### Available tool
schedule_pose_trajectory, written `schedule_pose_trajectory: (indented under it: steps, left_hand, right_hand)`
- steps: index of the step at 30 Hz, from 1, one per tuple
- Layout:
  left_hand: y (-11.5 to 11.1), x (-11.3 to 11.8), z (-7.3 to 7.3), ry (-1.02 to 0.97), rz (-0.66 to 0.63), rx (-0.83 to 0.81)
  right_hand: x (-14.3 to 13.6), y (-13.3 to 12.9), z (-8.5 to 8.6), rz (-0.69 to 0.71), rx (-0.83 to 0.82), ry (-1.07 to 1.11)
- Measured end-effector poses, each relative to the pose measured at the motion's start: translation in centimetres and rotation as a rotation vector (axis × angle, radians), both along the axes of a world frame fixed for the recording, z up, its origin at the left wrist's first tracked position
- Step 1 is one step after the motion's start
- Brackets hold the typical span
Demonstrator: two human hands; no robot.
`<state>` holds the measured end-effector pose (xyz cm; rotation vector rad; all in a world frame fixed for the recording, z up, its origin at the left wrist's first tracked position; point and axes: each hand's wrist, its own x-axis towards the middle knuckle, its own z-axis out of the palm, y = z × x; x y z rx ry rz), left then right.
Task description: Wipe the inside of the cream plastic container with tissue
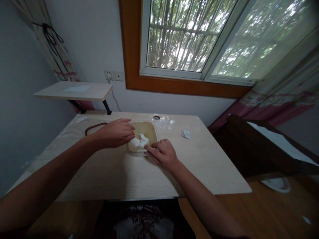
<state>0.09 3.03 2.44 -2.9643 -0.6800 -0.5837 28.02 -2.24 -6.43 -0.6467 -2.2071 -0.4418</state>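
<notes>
A cream-coloured, squarish container (152, 130) with rounded corners stands on the table between my hands. Inside it lies a crumpled white wad (139, 142) that looks like tissue. My left hand (119, 132) reaches over the container's left side, fingers stretched out along the rim and its thumb side hidden in part. At the front right corner, my right hand (163, 153) has its fingers curled and its thumb and forefinger at the rim, close to the wad. Behind my left wrist shows a reddish-brown loop (96, 125); whether it joins the container is hidden.
A small folded white paper (185, 134) lies on the pale wooden table (211, 166), right of the container. A raised shelf (74, 91) with a paper sheet stands back left. A cable hole (156, 118) is near the back edge. A dark piece of furniture (269, 146) stands right.
</notes>
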Motion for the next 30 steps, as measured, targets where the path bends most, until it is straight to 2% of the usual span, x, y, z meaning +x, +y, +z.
schedule_pose_trajectory:
  steps: [3, 7, 10, 13, 15, 18, 23, 27, 28, 30]
  left_hand:
    - [-0.3, -0.3, -0.9, -0.121, 0.155, -0.024]
    - [-1.1, 0.8, -3.7, -0.293, 0.347, -0.203]
    - [-1.5, 1.9, -5.8, -0.456, 0.395, -0.361]
    - [-1.6, 2.6, -6.6, -0.457, 0.425, -0.398]
    - [-1.6, 2.8, -6.3, -0.42, 0.417, -0.314]
    - [-1.5, 2.7, -4.8, -0.345, 0.374, -0.096]
    - [-1.4, 2.9, -1.7, 0.018, 0.134, 0.124]
    - [-1.1, 4.1, -0.6, 0.244, -0.001, 0.178]
    - [-1.0, 4.4, -0.7, 0.302, -0.008, 0.166]
    - [-0.8, 5.0, -0.9, 0.412, 0.061, 0.126]
  right_hand:
    - [0.2, 0.3, -0.5, -0.029, 0.021, 0.04]
    - [0.1, 0.7, -1.2, -0.051, 0.018, 0.062]
    - [-0.1, 0.9, -1.8, -0.03, -0.01, 0.072]
    - [0.0, 1.0, -2.2, -0.01, -0.007, 0.054]
    - [0.1, 1.0, -2.4, -0.004, 0.004, 0.019]
    - [0.3, 1.0, -2.5, -0.001, 0.015, -0.025]
    - [0.3, 0.6, -2.3, 0.022, 0.022, -0.052]
    - [-0.1, 0.3, -2.1, 0.054, -0.005, -0.1]
    - [-0.2, 0.2, -2.1, 0.064, -0.008, -0.114]
    - [-0.3, 0.1, -2.1, 0.076, -0.011, -0.131]
